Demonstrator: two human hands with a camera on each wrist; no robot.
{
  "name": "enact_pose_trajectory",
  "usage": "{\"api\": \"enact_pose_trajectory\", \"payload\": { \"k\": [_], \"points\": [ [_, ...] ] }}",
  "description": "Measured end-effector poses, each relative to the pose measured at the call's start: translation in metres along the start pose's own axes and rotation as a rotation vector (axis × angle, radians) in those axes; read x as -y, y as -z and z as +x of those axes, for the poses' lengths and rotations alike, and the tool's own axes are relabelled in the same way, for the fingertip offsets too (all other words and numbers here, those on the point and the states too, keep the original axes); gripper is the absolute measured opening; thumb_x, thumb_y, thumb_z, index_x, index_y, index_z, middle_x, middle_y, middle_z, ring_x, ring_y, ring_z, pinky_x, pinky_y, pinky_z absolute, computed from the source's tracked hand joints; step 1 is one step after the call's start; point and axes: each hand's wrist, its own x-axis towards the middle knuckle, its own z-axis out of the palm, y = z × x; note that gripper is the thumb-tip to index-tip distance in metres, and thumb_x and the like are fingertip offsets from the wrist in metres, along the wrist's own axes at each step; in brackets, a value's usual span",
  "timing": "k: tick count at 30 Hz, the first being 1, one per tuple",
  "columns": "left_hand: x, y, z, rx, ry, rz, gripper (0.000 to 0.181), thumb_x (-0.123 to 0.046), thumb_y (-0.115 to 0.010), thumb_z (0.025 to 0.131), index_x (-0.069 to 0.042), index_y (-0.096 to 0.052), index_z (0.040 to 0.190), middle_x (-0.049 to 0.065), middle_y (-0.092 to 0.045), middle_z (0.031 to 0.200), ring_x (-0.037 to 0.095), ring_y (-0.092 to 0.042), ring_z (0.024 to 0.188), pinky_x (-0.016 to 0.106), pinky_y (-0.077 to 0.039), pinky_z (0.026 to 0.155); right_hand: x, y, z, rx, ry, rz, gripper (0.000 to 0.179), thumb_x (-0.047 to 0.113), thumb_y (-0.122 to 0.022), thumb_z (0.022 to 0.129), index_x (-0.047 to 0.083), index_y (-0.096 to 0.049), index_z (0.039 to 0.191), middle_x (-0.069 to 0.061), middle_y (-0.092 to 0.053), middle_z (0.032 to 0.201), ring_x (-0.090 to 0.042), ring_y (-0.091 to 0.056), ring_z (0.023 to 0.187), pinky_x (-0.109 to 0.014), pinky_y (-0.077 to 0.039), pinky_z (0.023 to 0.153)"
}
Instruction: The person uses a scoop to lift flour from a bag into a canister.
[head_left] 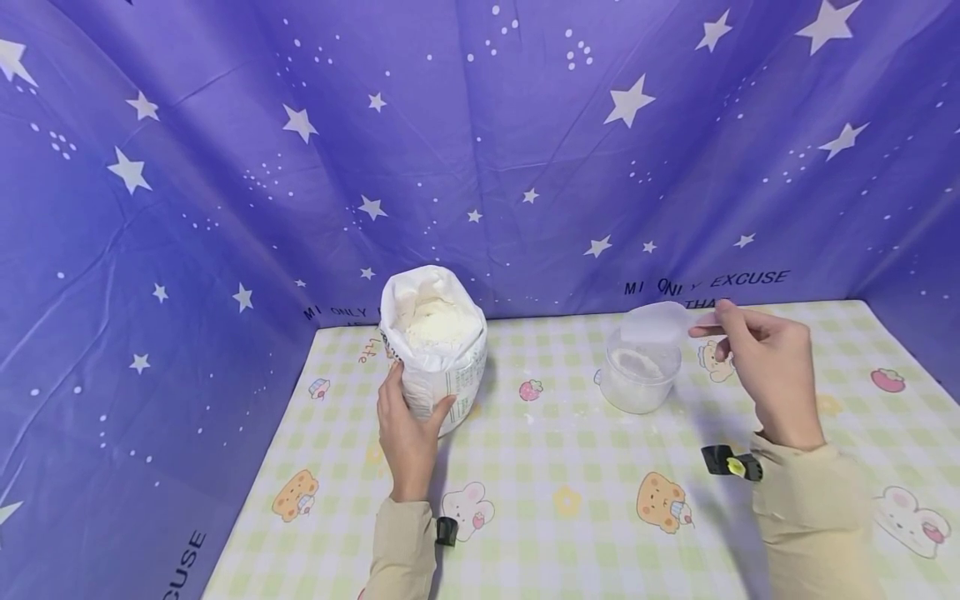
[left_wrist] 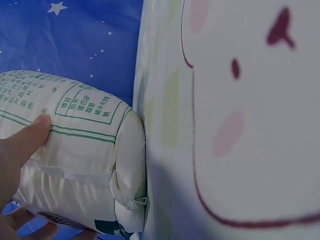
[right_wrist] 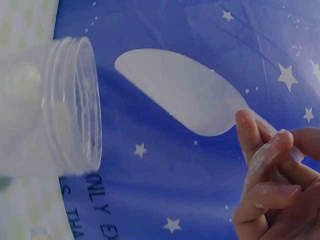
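Observation:
A white bag (head_left: 450, 379) of flour-like powder (head_left: 435, 323) stands upright with its top open. My left hand (head_left: 408, 429) grips its near side, thumb on the right and fingers on the left. In the left wrist view, green print covers the bag (left_wrist: 75, 150) beside the thumb. My right hand (head_left: 772, 367) pinches the handle of a translucent white scoop (head_left: 654, 323). The scoop is tilted over a clear plastic jar (head_left: 639, 392) with some white powder inside. In the right wrist view, the scoop (right_wrist: 180, 92) shows no heap of powder, and white dust marks the fingers (right_wrist: 265, 160).
A checked tablecloth (head_left: 555, 450) with cartoon prints covers the table. White specks lie on it around the jar. Purple star-patterned curtains (head_left: 480, 150) hang along the back and sides, right behind the bag.

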Motion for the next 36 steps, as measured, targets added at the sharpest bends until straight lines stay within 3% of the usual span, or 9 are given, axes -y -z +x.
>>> {"api": "enact_pose_trajectory", "payload": {
  "k": [9, 18, 22, 28, 36],
  "points": [
    [0.002, 0.000, 0.000, 0.007, -0.002, 0.009, 0.089, -0.030, -0.089, 0.071, -0.011, -0.043, 0.145, 0.011, -0.048, 0.145, 0.031, -0.045, 0.135, 0.053, -0.041, 0.107, 0.012, -0.016, 0.001, 0.059, 0.036, 0.064, 0.044, 0.041, -0.057, 0.098, 0.001, -0.076, 0.101, 0.016, -0.072, 0.069, -0.008, -0.044, 0.044, -0.032, -0.025, 0.035],
    [0.001, 0.001, 0.000, -0.001, -0.021, 0.009, 0.089, -0.030, -0.089, 0.071, -0.011, -0.043, 0.145, 0.011, -0.048, 0.145, 0.032, -0.045, 0.134, 0.053, -0.042, 0.106, 0.024, -0.039, 0.008, 0.095, 0.108, -0.004, 0.043, 0.039, -0.056, 0.100, 0.001, -0.076, 0.102, 0.022, -0.071, 0.069, -0.008, -0.053, 0.053, -0.030, -0.028, 0.045],
    [0.001, 0.001, 0.001, 0.005, -0.018, 0.009, 0.089, -0.030, -0.089, 0.072, -0.011, -0.043, 0.145, 0.011, -0.048, 0.146, 0.032, -0.045, 0.134, 0.053, -0.042, 0.107, 0.029, -0.048, 0.008, 0.112, 0.164, -0.010, 0.040, 0.037, -0.057, 0.100, 0.002, -0.077, 0.099, 0.022, -0.070, 0.067, -0.009, -0.049, 0.049, -0.032, -0.020, 0.037],
    [0.002, 0.000, 0.001, 0.012, -0.008, 0.014, 0.089, -0.032, -0.088, 0.072, -0.011, -0.043, 0.145, 0.011, -0.048, 0.146, 0.031, -0.045, 0.135, 0.051, -0.041, 0.108, 0.037, -0.062, 0.004, 0.133, 0.211, -0.010, 0.041, 0.042, -0.058, 0.099, 0.008, -0.080, 0.090, 0.020, -0.069, 0.066, -0.013, -0.036, 0.040, -0.030, -0.019, 0.035],
    [0.003, -0.001, 0.001, 0.013, -0.003, 0.016, 0.088, -0.032, -0.088, 0.073, -0.011, -0.043, 0.145, 0.010, -0.048, 0.145, 0.030, -0.045, 0.134, 0.050, -0.041, 0.108, 0.045, -0.078, 0.001, 0.156, 0.230, -0.001, 0.044, 0.048, -0.057, 0.097, 0.012, -0.080, 0.088, 0.016, -0.070, 0.067, -0.015, -0.040, 0.040, -0.029, -0.021, 0.035]
  ]
}}
